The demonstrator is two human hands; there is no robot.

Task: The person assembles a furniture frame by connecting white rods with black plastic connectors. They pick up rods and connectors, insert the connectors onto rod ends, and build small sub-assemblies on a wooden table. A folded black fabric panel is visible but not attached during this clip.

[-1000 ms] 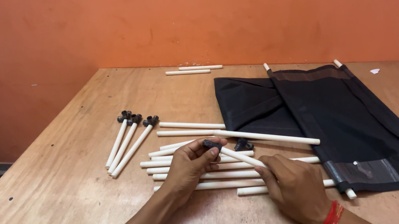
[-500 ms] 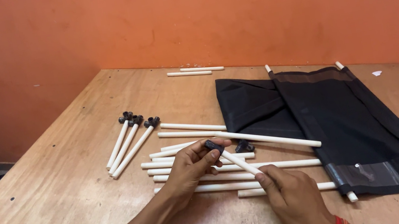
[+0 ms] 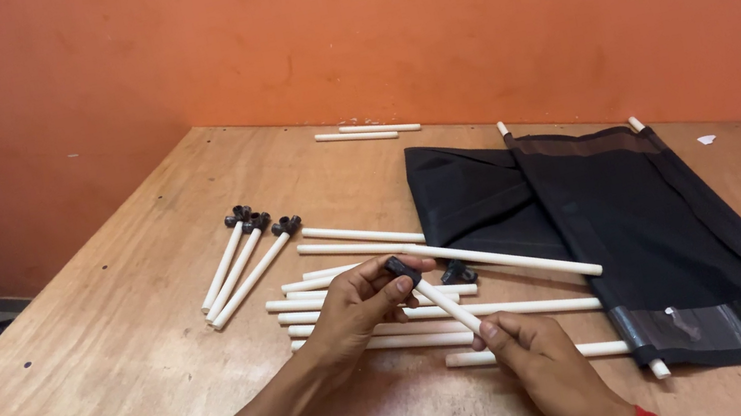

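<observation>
White rod (image 3: pixel 449 306) held just above the counter (image 3: pixel 114 365), over the loose rods: left hand (image 3: pixel 362 303) has its grip pinched on the black end connector (image 3: pixel 402 270), while right hand (image 3: pixel 528 353) clenches the lower end, steadying it.

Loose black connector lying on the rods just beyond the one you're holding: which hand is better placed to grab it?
Probably the left hand. Its fingertips sit on the held rod's black cap, close beside the loose black connector. The right hand lies nearer the body, steadying the rod's lower end.
</observation>
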